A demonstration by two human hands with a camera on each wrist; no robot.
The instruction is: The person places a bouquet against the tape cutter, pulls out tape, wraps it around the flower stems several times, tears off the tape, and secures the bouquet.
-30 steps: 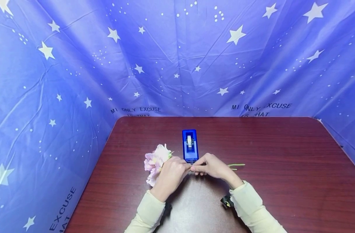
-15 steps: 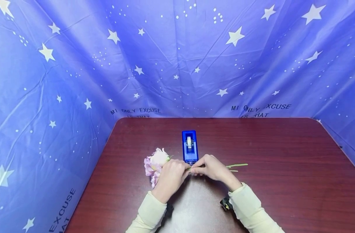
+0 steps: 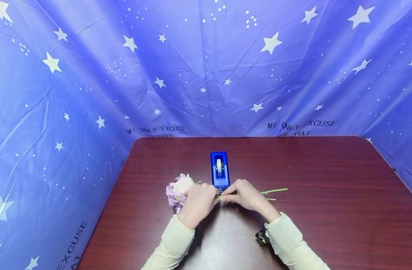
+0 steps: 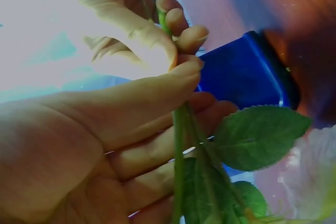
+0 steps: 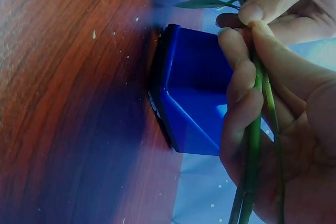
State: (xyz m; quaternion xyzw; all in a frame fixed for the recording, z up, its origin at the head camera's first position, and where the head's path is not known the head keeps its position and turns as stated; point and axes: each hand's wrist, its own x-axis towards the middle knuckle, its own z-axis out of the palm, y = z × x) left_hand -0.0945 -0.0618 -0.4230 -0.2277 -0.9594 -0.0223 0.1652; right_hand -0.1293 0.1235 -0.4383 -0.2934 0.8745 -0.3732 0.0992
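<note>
My left hand [image 3: 200, 201] pinches a small bunch of artificial flowers [image 3: 179, 189] by the stems, thumb against fingers. The pale pink and lilac blooms stick out to its left. In the left wrist view green leaves [image 4: 262, 136] hang beside the stems [image 4: 179, 166]. Right beside it, my right hand [image 3: 244, 195] pinches the same stems between thumb and fingertips, and the two hands' fingertips meet. Green stem ends [image 3: 275, 192] reach out past the right hand. A blue tape dispenser [image 3: 213, 176] stands just beyond the fingertips, with a roll of clear tape [image 3: 219, 165] in it.
The dark red wooden table [image 3: 327, 180] extends around the hands. A blue curtain with white stars [image 3: 206, 67] hangs behind it and along the left. A small black device [image 3: 261, 237] sits at the right wrist.
The blooms have turned and dropped slightly, showing a white rose on top. The stem ends have shifted a little. Both hands keep hold at nearly the same place.
</note>
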